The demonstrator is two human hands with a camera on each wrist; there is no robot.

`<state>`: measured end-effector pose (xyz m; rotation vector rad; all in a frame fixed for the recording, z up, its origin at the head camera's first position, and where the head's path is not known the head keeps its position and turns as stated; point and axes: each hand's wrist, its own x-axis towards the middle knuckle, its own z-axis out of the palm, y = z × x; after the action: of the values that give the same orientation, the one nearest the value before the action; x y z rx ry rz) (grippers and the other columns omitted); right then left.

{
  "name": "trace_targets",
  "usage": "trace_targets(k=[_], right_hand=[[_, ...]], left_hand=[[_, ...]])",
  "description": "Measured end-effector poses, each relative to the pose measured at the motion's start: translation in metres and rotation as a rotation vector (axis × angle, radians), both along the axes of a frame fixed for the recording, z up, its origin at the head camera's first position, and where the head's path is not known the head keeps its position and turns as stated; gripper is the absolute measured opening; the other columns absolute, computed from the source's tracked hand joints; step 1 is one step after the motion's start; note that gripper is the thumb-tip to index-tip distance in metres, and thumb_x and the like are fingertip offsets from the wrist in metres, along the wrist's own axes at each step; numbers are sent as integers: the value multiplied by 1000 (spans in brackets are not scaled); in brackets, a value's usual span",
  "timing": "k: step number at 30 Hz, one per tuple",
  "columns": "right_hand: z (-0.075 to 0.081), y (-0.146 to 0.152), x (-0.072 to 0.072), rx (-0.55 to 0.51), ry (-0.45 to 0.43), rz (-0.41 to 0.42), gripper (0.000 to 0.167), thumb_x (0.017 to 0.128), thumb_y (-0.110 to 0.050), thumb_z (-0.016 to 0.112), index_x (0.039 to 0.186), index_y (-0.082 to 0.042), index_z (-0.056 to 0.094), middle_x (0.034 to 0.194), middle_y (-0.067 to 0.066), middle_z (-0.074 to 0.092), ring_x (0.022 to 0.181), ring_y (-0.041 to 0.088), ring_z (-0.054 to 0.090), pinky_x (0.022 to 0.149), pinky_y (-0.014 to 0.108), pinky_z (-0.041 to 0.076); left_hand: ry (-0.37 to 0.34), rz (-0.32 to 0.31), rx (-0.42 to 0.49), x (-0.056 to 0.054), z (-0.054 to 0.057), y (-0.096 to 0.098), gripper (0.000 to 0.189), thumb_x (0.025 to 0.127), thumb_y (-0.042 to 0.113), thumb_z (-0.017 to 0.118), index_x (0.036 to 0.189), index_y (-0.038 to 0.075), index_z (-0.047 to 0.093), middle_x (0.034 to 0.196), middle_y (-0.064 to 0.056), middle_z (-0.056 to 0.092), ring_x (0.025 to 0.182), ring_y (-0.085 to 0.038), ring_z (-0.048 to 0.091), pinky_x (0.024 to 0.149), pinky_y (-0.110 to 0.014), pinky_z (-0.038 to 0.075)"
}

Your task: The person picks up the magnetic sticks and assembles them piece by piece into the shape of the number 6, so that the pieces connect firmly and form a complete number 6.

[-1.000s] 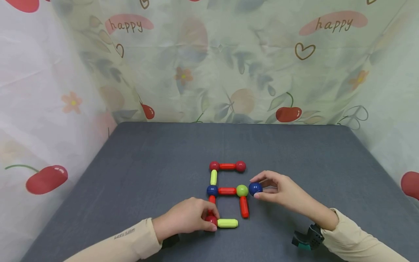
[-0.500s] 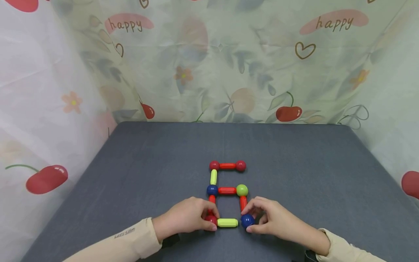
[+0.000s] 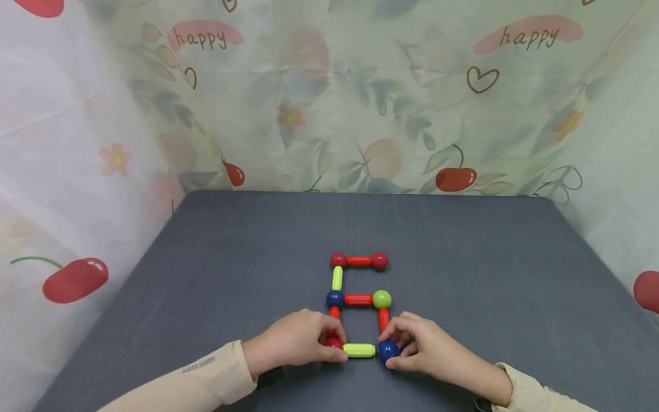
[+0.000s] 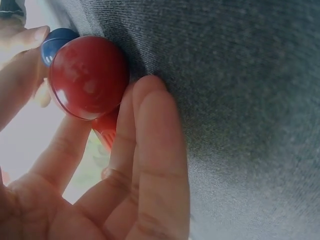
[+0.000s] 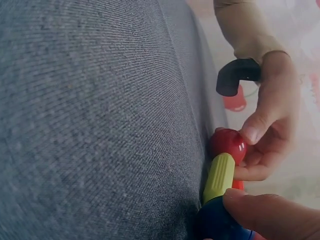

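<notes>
Balls and rods lie flat on the table, joined in a figure like a 6. My left hand (image 3: 301, 339) grips the red ball (image 4: 90, 77) at the lower left corner between thumb and fingers. From that ball a yellow-green rod (image 3: 359, 350) runs right. At its right end my right hand (image 3: 429, 346) pinches a blue ball (image 3: 388, 351); in the right wrist view the ball looks against the rod's end. A red rod (image 3: 384, 320) comes down from the green ball (image 3: 382, 299) to this blue ball, its lower end hidden by the fingers.
Above, a second blue ball (image 3: 335, 298) joins a red rod (image 3: 358, 300) and a short yellow-green rod (image 3: 337, 278). Two red balls (image 3: 380, 261) with a red rod between form the top. A dark grey cloth (image 3: 257, 246) covers the table; printed curtains (image 3: 329, 103) surround it.
My right hand has brought the blue ball down from beside the green ball to the lower right corner. The left hand has stayed on the red ball.
</notes>
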<state>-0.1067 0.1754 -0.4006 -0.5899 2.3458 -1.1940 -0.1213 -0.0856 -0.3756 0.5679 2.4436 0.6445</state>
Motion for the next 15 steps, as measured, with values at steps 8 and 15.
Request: trace_targets(k=[8, 15], right_hand=[[0, 0, 1, -13, -7, 1, 27, 79, -24, 81, 99, -17, 64, 99, 4, 56, 83, 11, 60, 70, 22, 55], [0, 0, 0, -8, -10, -10, 28, 78, -25, 82, 98, -17, 64, 99, 4, 56, 84, 13, 61, 70, 23, 56]], left_hand=[[6, 13, -15, 0, -1, 3, 12, 81, 36, 77, 89, 31, 69, 66, 7, 54, 58, -9, 48, 53, -24, 38], [-51, 39, 32, -1, -4, 0, 11, 81, 33, 78, 89, 31, 70, 67, 6, 56, 60, -10, 48, 53, -24, 36]])
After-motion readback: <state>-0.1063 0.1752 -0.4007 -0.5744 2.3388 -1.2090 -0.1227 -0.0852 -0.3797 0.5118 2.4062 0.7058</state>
